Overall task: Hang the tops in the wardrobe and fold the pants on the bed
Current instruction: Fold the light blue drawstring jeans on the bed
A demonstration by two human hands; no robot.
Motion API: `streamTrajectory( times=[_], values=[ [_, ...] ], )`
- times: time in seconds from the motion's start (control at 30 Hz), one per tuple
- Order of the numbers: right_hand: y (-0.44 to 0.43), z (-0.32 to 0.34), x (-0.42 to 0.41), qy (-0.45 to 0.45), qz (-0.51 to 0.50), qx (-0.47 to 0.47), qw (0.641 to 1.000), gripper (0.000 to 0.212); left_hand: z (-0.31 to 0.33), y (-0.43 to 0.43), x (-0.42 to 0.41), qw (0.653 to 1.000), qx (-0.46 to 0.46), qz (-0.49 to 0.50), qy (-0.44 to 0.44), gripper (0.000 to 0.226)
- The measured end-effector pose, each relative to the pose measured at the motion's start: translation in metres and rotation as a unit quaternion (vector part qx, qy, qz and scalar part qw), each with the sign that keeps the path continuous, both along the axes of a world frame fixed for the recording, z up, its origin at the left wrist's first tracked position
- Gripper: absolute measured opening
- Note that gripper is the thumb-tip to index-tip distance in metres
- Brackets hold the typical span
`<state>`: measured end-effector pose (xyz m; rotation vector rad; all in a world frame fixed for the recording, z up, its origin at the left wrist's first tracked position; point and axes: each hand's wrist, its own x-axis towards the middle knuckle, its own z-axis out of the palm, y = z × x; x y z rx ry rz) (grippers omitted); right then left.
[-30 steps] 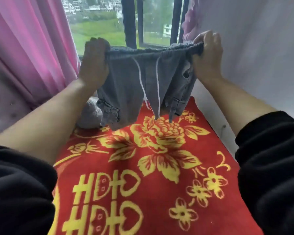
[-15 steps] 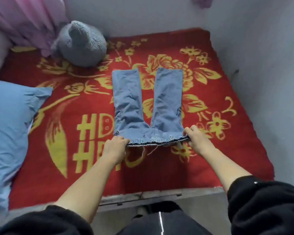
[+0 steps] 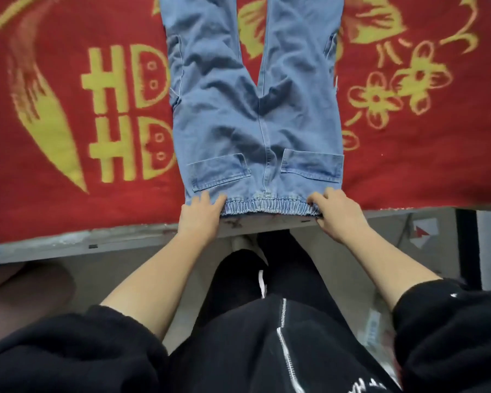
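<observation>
Light blue denim pants lie flat on the red bed cover, back pockets up, legs running away from me and out of the top of the view. The elastic waistband sits right at the bed's near edge. My left hand lies on the waistband's left corner with its fingers spread on top of the fabric. My right hand pinches the right corner, fingers on top and thumb under the band's edge.
The bed's grey near rail runs across in front of my legs. A dark upright post stands at the right by the bed corner. Grey floor shows below the rail, with a brown shape at the left.
The pants went from being held up by the waistband before the window to lying spread on the bed. Since then the waistband has reached the near edge and my view has dropped closer.
</observation>
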<state>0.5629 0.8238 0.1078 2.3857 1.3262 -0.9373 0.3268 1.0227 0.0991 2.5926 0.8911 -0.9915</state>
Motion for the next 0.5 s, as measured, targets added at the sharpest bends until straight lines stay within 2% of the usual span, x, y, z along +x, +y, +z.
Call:
streamTrajectory(
  times=[0.1, 0.2, 0.27, 0.33, 0.4, 0.43, 0.5],
  values=[
    [-0.011, -0.041, -0.011, 0.015, 0.016, -0.03, 0.999, 0.045, -0.044, -0.015, -0.012, 0.994, -0.047, 0.0, 0.101, 0.046],
    [-0.018, -0.073, -0.015, 0.06, 0.068, -0.13, 0.987, 0.055, -0.076, -0.025, -0.017, 0.972, -0.124, 0.017, 0.2, 0.05],
    [-0.022, -0.085, -0.013, 0.061, 0.031, -0.1, 0.993, 0.055, -0.085, -0.031, -0.01, 0.98, -0.092, 0.022, 0.178, 0.044],
    [-0.022, -0.093, -0.009, 0.034, -0.014, -0.006, 0.999, 0.053, -0.087, -0.036, 0.0, 0.998, -0.007, 0.033, 0.06, 0.042],
    [-0.017, -0.098, -0.001, 0.015, -0.012, 0.019, 1.0, 0.06, -0.094, -0.041, 0.011, 0.998, 0.017, 0.055, -0.034, 0.05],
    [-0.015, -0.102, 0.005, 0.021, 0.013, -0.011, 1.0, 0.068, -0.099, -0.041, 0.017, 0.997, -0.017, 0.066, -0.021, 0.054],
    [-0.011, -0.112, 0.019, 0.078, 0.043, -0.11, 0.99, 0.082, -0.112, -0.039, 0.026, 0.984, -0.127, 0.102, 0.072, 0.059]
  ],
)
